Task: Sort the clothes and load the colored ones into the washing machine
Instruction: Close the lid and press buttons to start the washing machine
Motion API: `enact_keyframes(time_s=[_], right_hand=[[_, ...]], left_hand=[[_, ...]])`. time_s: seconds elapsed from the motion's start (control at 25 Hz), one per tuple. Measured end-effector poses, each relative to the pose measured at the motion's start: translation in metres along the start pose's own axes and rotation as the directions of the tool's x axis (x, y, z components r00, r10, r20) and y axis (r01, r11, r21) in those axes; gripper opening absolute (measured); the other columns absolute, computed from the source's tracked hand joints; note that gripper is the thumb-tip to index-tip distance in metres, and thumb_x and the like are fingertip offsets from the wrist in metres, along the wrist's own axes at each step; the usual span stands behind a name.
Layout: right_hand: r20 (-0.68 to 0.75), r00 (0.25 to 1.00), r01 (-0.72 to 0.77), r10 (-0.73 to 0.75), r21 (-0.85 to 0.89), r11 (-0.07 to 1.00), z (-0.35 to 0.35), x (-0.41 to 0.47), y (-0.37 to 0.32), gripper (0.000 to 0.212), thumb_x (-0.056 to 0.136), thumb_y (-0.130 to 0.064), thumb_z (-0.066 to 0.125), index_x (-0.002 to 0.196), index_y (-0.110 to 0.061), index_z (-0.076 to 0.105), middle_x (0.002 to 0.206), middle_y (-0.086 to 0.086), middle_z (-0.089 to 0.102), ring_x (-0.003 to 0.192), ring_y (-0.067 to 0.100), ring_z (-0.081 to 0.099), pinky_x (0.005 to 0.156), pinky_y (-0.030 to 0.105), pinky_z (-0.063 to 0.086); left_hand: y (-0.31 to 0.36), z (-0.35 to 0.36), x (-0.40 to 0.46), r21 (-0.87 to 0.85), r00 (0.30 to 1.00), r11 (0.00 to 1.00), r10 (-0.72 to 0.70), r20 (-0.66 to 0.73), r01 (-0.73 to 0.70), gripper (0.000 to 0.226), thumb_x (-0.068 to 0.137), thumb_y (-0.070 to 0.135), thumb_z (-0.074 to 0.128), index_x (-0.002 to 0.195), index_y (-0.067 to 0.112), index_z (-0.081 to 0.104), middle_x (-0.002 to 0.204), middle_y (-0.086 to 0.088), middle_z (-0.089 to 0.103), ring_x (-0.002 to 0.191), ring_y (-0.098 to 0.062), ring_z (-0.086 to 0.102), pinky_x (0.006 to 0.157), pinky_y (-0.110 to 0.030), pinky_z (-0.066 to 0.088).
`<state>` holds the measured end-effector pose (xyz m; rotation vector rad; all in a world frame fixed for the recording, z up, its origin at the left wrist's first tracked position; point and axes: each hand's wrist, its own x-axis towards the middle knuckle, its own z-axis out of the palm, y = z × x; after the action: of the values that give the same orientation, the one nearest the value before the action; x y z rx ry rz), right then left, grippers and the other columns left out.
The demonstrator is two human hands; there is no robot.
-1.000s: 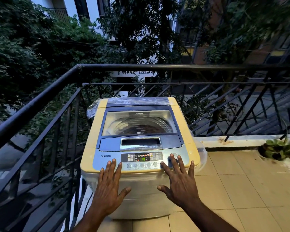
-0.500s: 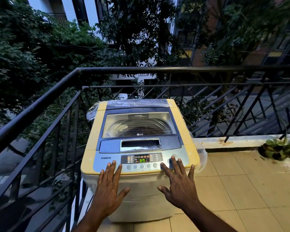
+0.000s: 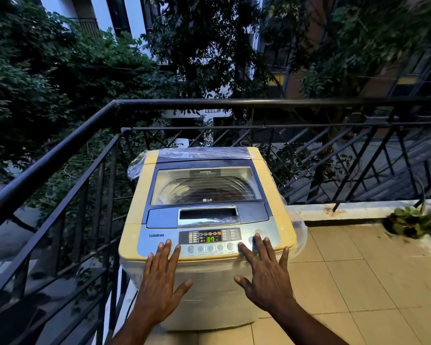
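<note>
Two labels on washing machine [image 3: 207,220]: LG, TurboDrum; display [image 3: 210,239] 37

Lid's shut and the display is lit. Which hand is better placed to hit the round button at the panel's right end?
Right. The right hand has fingertips already beside the round button; the left hand rests at the panel's left end.

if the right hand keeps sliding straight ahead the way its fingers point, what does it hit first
Probably the round button just past the right hand on the washing machine control panel; the closed lid lies farther on. Depth is hard to judge.
</note>
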<state>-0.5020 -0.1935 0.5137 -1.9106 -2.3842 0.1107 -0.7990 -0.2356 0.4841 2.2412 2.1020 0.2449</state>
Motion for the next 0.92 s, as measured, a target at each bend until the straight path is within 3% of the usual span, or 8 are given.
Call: enact_keyframes(time_s=[0.32,0.52,0.76,0.92], right_hand=[[-0.003,1.000,-0.009,0.009,-0.009,1.000,0.002,0.002,0.000,0.084,0.083,-0.082,0.033,0.156,-0.049,0.007,0.170,0.003,-0.008,0.157,0.030,-0.003,0.118,0.067,-0.007],[0.001,1.000,-0.012,0.012,-0.012,1.000,0.002,0.002,-0.001,0.083,0.085,-0.080,0.036,0.156,-0.049,0.006,0.170,0.003,-0.008,0.157,0.030,-0.003,0.118,0.067,-0.004],[-0.019,0.999,0.037,-0.040,-0.126,0.991,-0.009,0.001,-0.001,0.087,0.082,-0.074,0.056,0.156,-0.043,0.022,0.169,0.010,0.008,0.156,0.037,0.007,0.117,0.072,0.003],[-0.004,0.999,0.043,-0.045,-0.151,0.988,-0.013,0.001,-0.003,0.088,0.083,-0.077,0.051,0.157,-0.043,0.016,0.170,0.010,-0.002,0.156,0.037,-0.002,0.116,0.071,-0.005]], left_hand=[[0.001,0.000,0.000,-0.030,1.000,1.000,0.006,-0.013,-0.007,0.089,0.091,0.076,0.023,0.160,0.025,0.002,0.168,-0.001,-0.014,0.155,-0.021,-0.015,0.125,-0.048,-0.001],[0.001,-0.001,0.000,-0.007,1.000,1.000,-0.002,-0.008,0.002,0.089,0.090,0.078,0.019,0.159,0.025,-0.002,0.167,-0.001,-0.017,0.155,-0.020,-0.018,0.125,-0.048,-0.002],[0.003,0.000,0.000,-0.002,1.000,1.000,-0.013,0.001,0.013,0.090,0.089,0.078,0.018,0.159,0.024,0.000,0.168,-0.003,-0.015,0.155,-0.021,-0.016,0.125,-0.049,-0.001],[0.003,0.000,0.000,0.000,1.000,1.000,-0.011,0.005,0.011,0.090,0.090,0.077,0.018,0.159,0.022,0.003,0.168,-0.004,-0.011,0.156,-0.022,-0.012,0.125,-0.049,0.001]])
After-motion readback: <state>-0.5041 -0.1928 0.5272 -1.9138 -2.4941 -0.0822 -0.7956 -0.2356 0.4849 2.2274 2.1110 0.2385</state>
